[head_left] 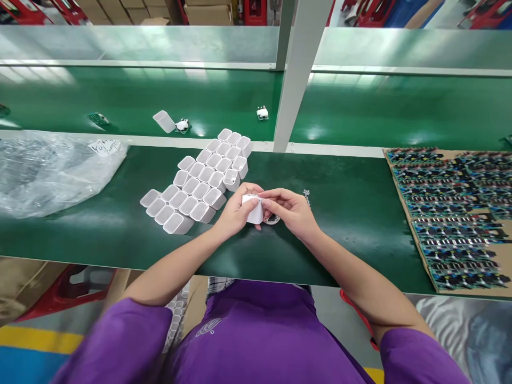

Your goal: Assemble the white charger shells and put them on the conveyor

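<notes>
A small white plastic housing (pixel 254 212) is held over the green worktop, with my left hand (pixel 239 207) closed round its left side and back. My right hand (pixel 290 209) pinches at the housing's upper right edge; whatever sits between those fingertips is too small to make out. Under the right fingers, a round part with a dark patterned face (pixel 272 218) shows in part. Left of my hands stand rows of open white housings (pixel 191 185). Just beyond my right hand lies a little pile of small clear or silvery pieces (pixel 306 195).
Circuit boards (pixel 456 224) lie in rows on cardboard at the right. A clear plastic bag (pixel 52 173) covers the worktop's left end. Behind a metal rail and upright post (pixel 298 80), a green belt (pixel 224 98) carries a white housing (pixel 164 121) and several small boards (pixel 262 113).
</notes>
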`<act>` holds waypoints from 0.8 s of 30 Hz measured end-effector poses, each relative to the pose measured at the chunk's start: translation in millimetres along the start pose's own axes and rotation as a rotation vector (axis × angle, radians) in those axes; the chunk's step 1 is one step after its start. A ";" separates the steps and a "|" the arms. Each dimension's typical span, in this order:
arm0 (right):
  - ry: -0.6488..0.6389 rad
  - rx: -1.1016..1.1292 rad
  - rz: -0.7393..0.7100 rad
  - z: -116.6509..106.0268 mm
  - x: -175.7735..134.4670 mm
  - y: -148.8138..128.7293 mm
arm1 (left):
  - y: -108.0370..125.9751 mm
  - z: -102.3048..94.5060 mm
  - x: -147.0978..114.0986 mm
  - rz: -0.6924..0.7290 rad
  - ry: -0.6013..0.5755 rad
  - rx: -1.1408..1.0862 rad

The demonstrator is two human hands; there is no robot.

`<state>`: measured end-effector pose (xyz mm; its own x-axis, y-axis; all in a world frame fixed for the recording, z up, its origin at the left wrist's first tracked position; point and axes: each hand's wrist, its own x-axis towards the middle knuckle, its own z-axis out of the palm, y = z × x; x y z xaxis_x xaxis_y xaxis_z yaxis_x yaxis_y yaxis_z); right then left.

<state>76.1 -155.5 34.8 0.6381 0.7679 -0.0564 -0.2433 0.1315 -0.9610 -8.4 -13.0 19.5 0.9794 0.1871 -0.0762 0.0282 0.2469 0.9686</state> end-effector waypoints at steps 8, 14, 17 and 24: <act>0.022 -0.029 -0.006 1.4 -2.4 0.4 | 1.1 0.9 -1.6 0.030 -0.025 0.030; 0.026 -0.040 -0.010 3.5 -5.4 -3.6 | -5.5 -1.3 -3.6 0.070 -0.002 0.077; 0.032 -0.051 -0.010 5.2 -7.3 -2.4 | -10.4 -3.4 -3.7 0.103 0.025 0.120; 0.059 -0.042 0.016 6.8 -7.5 -2.9 | -7.0 -3.4 -4.5 0.072 0.018 0.124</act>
<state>67.1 -157.3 39.8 0.6768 0.7310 -0.0870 -0.2237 0.0916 -0.9704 -13.6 -12.3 12.3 0.9760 0.2176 -0.0084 -0.0166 0.1128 0.9935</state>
